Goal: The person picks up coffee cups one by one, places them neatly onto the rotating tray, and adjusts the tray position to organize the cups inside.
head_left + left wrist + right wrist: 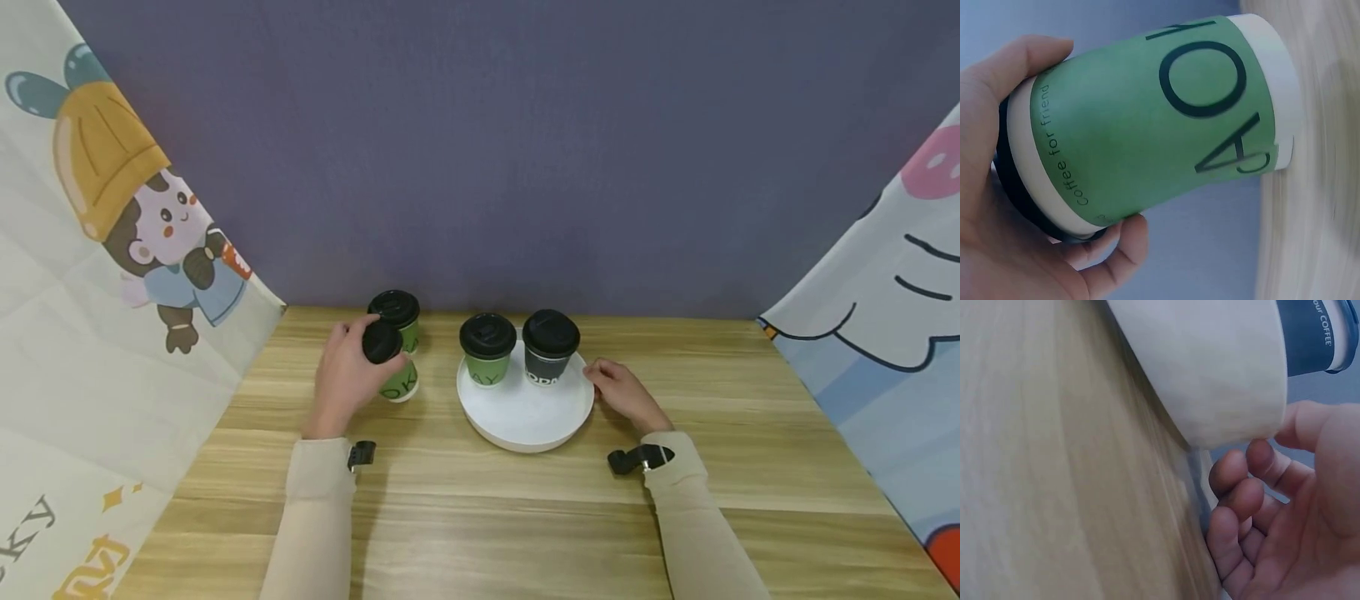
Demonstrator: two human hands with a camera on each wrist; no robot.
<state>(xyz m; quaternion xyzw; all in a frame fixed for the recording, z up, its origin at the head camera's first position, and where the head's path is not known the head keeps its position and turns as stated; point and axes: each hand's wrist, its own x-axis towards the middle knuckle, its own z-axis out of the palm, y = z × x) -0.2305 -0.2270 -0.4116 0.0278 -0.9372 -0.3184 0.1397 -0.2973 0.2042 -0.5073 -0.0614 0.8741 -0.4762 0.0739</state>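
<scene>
My left hand grips a green paper cup with a black lid, tilted over the wooden table left of a round white tray. Close up in the left wrist view, the fingers wrap the lid end of this green cup. On the tray stand a second green cup and a dark cup, both lidded. My right hand holds the tray's right rim; its curled fingers sit at the rim of the tray, below the dark cup.
Another lidded green cup stands just behind the held one. A grey wall closes the back of the table. Printed cloth panels hang at the left and right sides. Bare wood stretches toward me.
</scene>
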